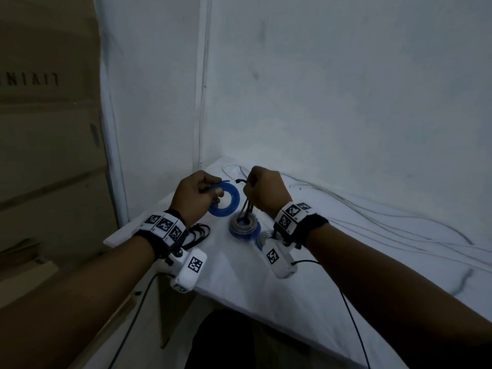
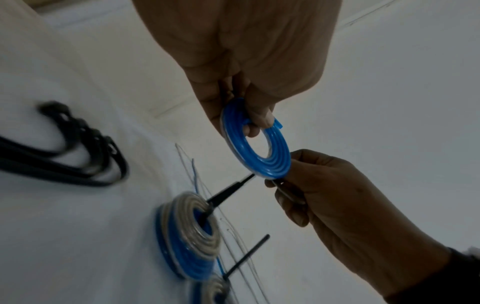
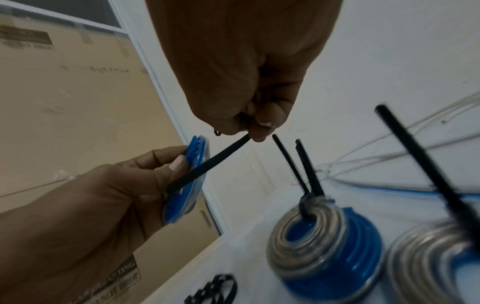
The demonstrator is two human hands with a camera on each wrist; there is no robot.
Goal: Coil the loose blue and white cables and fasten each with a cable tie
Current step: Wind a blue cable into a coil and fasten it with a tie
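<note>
From the head view, the left hand (image 1: 198, 194) pinches the blue coil (image 1: 226, 199) in the air above the table's (image 1: 239, 283) far left corner, presenting its rim. The left wrist view shows thumb and fingers clamping the windings so they cannot spring apart. In the right wrist view, the right hand's (image 3: 249, 86) curled fingertips pinch the black cable tie (image 3: 207, 164), drawn taut across the coil, likely to cinch it.

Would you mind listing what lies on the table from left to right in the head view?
Spare black cable ties → blue coil in the left hand → right hand holding a cable tie → loose white cables.
</note>
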